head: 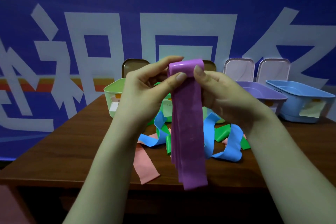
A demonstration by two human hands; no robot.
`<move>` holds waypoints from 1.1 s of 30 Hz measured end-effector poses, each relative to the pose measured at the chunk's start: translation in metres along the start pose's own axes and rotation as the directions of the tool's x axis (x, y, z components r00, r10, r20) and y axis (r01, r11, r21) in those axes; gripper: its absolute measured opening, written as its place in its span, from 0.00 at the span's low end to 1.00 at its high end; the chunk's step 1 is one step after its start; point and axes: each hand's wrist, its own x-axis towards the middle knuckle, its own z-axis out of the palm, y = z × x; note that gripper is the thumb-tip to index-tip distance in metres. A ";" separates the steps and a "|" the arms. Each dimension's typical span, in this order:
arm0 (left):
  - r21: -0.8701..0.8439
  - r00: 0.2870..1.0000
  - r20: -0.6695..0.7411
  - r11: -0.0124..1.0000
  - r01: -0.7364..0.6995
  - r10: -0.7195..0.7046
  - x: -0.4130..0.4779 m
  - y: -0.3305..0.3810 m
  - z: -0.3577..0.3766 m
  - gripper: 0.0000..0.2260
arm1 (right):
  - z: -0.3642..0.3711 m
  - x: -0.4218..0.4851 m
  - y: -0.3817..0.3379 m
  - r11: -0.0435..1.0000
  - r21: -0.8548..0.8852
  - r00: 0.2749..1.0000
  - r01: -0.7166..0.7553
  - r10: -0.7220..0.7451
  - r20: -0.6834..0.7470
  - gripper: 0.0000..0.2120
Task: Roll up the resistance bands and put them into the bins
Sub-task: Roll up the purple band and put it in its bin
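Rolling the purple band, just begun

My left hand (pixel 145 85) and right hand (pixel 218 89) pinch the purple band (pixel 189 125) at its rolled top above the counter (pixel 72 147); I'd keep winding, then drop it, probably in the purple bin (pixel 261 94).

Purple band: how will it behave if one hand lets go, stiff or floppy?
Likely floppy: the purple band hangs limp from the roll that the left hand and right hand pinch. Its glossy top looks smooth, so it may unwind. Probably light: a pinch alone carries it.
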 end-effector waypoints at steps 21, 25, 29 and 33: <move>0.258 1.000 0.015 0.966 -0.023 0.020 -0.005 -0.016 0.000 0.22 | 0.003 0.006 0.010 0.959 0.282 0.998 0.043 -0.030 -0.050 0.17; -0.031 0.968 0.071 0.969 0.244 -0.242 -0.005 -0.014 -0.003 0.25 | 0.000 0.005 0.009 0.955 0.294 0.999 0.034 -0.034 -0.005 0.14; -0.112 0.934 0.156 0.934 0.339 -0.320 -0.006 -0.010 -0.007 0.23 | 0.000 0.002 0.011 0.957 0.289 1.000 0.010 -0.015 0.017 0.16; -0.163 0.932 0.111 0.919 0.359 -0.345 -0.008 -0.010 -0.009 0.18 | 0.001 0.002 0.013 0.946 0.325 1.000 0.013 -0.016 0.007 0.15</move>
